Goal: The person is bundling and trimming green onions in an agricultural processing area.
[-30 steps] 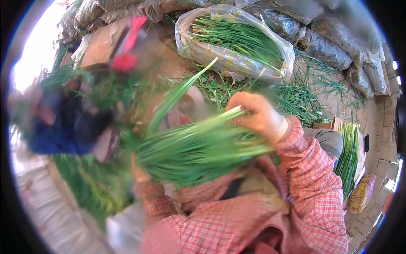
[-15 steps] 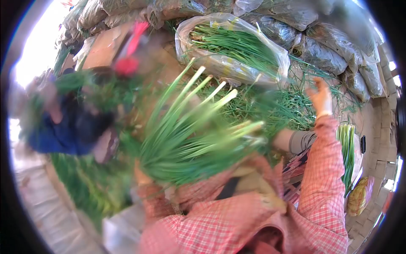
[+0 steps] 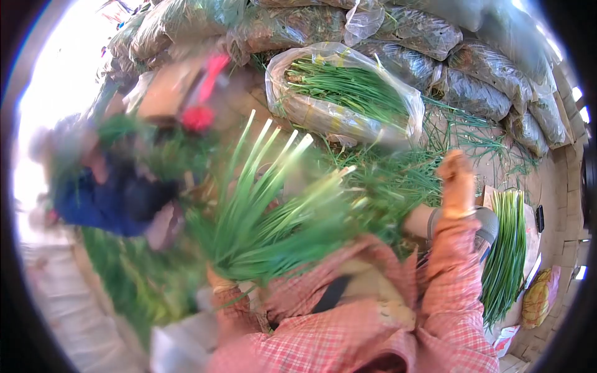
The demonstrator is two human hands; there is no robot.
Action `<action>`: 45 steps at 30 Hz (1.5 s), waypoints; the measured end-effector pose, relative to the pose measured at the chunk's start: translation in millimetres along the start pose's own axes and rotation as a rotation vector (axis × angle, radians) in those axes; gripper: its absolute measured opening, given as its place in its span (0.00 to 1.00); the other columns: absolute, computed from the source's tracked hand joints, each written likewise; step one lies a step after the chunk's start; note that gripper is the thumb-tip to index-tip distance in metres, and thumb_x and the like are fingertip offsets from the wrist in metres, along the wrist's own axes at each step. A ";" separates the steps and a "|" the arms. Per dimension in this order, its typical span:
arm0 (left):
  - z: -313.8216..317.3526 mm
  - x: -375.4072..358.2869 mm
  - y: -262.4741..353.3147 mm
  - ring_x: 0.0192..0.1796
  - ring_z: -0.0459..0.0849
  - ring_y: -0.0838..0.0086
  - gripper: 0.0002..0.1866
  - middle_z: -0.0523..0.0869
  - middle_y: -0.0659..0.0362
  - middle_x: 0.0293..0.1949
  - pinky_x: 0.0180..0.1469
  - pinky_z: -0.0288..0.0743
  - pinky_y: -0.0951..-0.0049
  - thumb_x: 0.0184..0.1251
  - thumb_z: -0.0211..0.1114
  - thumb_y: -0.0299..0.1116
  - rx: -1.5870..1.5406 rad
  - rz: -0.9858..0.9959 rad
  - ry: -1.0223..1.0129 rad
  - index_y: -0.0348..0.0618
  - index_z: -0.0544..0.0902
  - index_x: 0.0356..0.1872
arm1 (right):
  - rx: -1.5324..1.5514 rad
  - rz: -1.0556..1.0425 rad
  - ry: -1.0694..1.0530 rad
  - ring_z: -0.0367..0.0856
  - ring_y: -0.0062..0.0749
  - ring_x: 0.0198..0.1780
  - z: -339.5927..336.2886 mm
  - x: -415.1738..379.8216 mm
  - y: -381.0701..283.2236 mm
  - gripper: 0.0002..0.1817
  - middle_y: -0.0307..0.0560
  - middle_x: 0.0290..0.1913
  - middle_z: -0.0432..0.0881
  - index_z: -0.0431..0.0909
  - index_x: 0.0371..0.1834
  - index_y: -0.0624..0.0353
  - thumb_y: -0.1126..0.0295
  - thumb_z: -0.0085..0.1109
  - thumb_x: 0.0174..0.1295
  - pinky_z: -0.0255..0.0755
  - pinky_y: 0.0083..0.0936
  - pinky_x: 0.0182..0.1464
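My left hand (image 3: pixel 216 280) is closed around the leafy part of a loose bunch of green onions (image 3: pixel 255 230), mostly hidden under the leaves. The pale stem ends fan upward and to the right, blurred by motion. Over the floor to the right, my right hand (image 3: pixel 456 174) is raised with its fingers curled in; whatever it holds, if anything, cannot be made out. Below and right of that hand lies a neat pile of long green onions (image 3: pixel 507 255).
An open clear bag (image 3: pixel 336 118) of green onions lies ahead, with filled bags (image 3: pixel 476 93) stacked behind. Loose green leaves (image 3: pixel 398 168) cover the floor. Another person (image 3: pixel 112 193) in blue sits at the left, beside more greens (image 3: pixel 134 267). A yellow-red bag (image 3: pixel 540 298) lies far right.
My right hand has gone from spread fingers to curled ones and has come lower and closer to my body. The bunch in my left hand has shifted slightly left, and the view has turned a little.
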State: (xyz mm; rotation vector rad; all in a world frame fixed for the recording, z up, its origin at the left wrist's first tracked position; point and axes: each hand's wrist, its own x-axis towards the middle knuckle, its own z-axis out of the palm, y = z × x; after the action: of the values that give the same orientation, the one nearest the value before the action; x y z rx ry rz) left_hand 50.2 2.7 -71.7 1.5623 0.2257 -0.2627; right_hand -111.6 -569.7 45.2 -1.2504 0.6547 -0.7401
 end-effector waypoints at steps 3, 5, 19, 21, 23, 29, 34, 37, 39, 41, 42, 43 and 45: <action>-12.2 0.2 -14.2 0.47 0.78 0.62 0.17 0.79 0.51 0.48 0.53 0.71 0.62 0.68 0.45 0.36 0.432 0.151 -0.063 0.36 0.74 0.51 | -0.601 -0.361 0.231 0.77 0.28 0.34 -41.3 17.5 5.7 0.06 0.42 0.34 0.77 0.75 0.34 0.57 0.78 0.56 0.54 0.71 0.22 0.34; -31.0 5.5 -35.0 0.47 0.78 0.62 0.17 0.80 0.51 0.48 0.52 0.71 0.62 0.68 0.46 0.35 0.365 0.169 -0.078 0.36 0.74 0.51 | -0.572 -0.482 0.022 0.78 0.32 0.38 28.4 -24.3 -8.4 0.11 0.45 0.38 0.78 0.76 0.38 0.57 0.78 0.60 0.50 0.72 0.23 0.37; 21.0 -27.6 14.9 0.43 0.80 0.64 0.19 0.82 0.53 0.43 0.47 0.74 0.67 0.64 0.45 0.37 -0.313 -0.047 0.141 0.36 0.78 0.47 | -0.283 -0.169 -0.813 0.76 0.33 0.26 175.9 -146.9 41.4 0.09 0.41 0.27 0.79 0.78 0.30 0.56 0.62 0.56 0.58 0.70 0.29 0.31; 13.2 -29.0 7.3 0.43 0.79 0.64 0.21 0.81 0.53 0.44 0.48 0.73 0.66 0.65 0.44 0.39 -0.048 -0.021 0.174 0.36 0.77 0.48 | 0.129 0.506 -0.730 0.72 0.24 0.25 154.7 -135.9 2.0 0.11 0.37 0.26 0.77 0.78 0.30 0.58 0.63 0.54 0.61 0.66 0.21 0.29; 12.8 -27.9 -1.5 0.44 0.79 0.64 0.21 0.81 0.53 0.44 0.50 0.73 0.65 0.65 0.44 0.40 -0.046 -0.053 0.140 0.36 0.77 0.49 | 0.383 0.627 -0.642 0.69 0.20 0.24 124.8 -123.0 -9.7 0.12 0.36 0.24 0.75 0.76 0.27 0.59 0.63 0.51 0.63 0.61 0.17 0.27; 0.7 -18.3 -32.6 0.46 0.78 0.64 0.19 0.80 0.54 0.45 0.53 0.71 0.64 0.67 0.44 0.39 -0.456 -0.170 0.127 0.37 0.76 0.48 | 0.938 0.203 -0.102 0.54 0.18 0.18 -10.7 -74.9 -57.7 0.09 0.30 0.18 0.57 0.61 0.26 0.48 0.66 0.48 0.63 0.52 0.19 0.21; -0.7 -24.8 -36.3 0.49 0.77 0.64 0.22 0.80 0.54 0.47 0.55 0.69 0.62 0.67 0.42 0.42 -0.474 -0.237 0.058 0.38 0.76 0.49 | -0.438 -0.102 0.128 0.70 0.32 0.28 -113.6 -3.7 -28.9 0.08 0.43 0.33 0.71 0.69 0.42 0.55 0.68 0.51 0.61 0.66 0.24 0.36; 39.3 -46.7 7.0 0.49 0.78 0.63 0.23 0.80 0.54 0.48 0.54 0.69 0.61 0.67 0.40 0.43 -0.381 -0.371 0.267 0.38 0.76 0.49 | -1.421 -0.130 -0.078 0.78 0.41 0.39 -50.1 -49.8 26.8 0.24 0.52 0.43 0.78 0.72 0.53 0.58 0.60 0.60 0.54 0.72 0.30 0.45; 43.8 -53.0 16.8 0.50 0.77 0.62 0.24 0.79 0.54 0.50 0.54 0.70 0.60 0.67 0.41 0.45 -0.322 -0.401 0.322 0.39 0.76 0.51 | -1.088 0.134 -0.355 0.79 0.39 0.42 21.7 -75.9 45.5 0.35 0.53 0.43 0.80 0.70 0.58 0.56 0.51 0.66 0.48 0.73 0.30 0.45; 28.8 -47.7 1.7 0.52 0.76 0.60 0.25 0.78 0.55 0.52 0.53 0.70 0.57 0.65 0.44 0.49 -0.305 -0.311 0.246 0.42 0.75 0.54 | -0.628 0.451 -0.555 0.79 0.34 0.42 73.2 -91.7 75.0 0.33 0.53 0.41 0.81 0.69 0.58 0.62 0.51 0.62 0.54 0.73 0.28 0.46; 18.6 -44.0 -8.5 0.53 0.75 0.59 0.27 0.77 0.56 0.54 0.53 0.70 0.55 0.64 0.46 0.52 -0.309 -0.239 0.176 0.44 0.74 0.56 | -0.419 0.613 -0.592 0.80 0.34 0.41 94.4 -98.0 94.9 0.32 0.52 0.40 0.81 0.70 0.57 0.62 0.52 0.61 0.54 0.73 0.28 0.45; 13.2 -39.4 -12.9 0.54 0.75 0.59 0.27 0.77 0.56 0.54 0.53 0.70 0.55 0.65 0.46 0.51 -0.292 -0.193 0.132 0.43 0.74 0.56 | -0.205 0.764 -0.625 0.80 0.34 0.40 112.2 -101.3 118.4 0.31 0.52 0.40 0.82 0.71 0.57 0.63 0.53 0.61 0.55 0.73 0.28 0.44; 7.1 -33.1 -17.4 0.54 0.75 0.59 0.26 0.77 0.55 0.54 0.54 0.70 0.56 0.65 0.45 0.50 -0.266 -0.103 0.053 0.42 0.74 0.55 | -0.704 -0.031 -0.939 0.80 0.42 0.37 138.7 -133.9 127.5 0.14 0.53 0.33 0.80 0.75 0.38 0.58 0.61 0.56 0.54 0.74 0.34 0.37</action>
State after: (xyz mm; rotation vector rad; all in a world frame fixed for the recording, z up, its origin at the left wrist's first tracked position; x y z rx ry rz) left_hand 13.2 -3.5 -78.2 1.2969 0.3678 -0.2607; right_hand -67.0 -362.6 -47.2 -2.0389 0.0889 0.1422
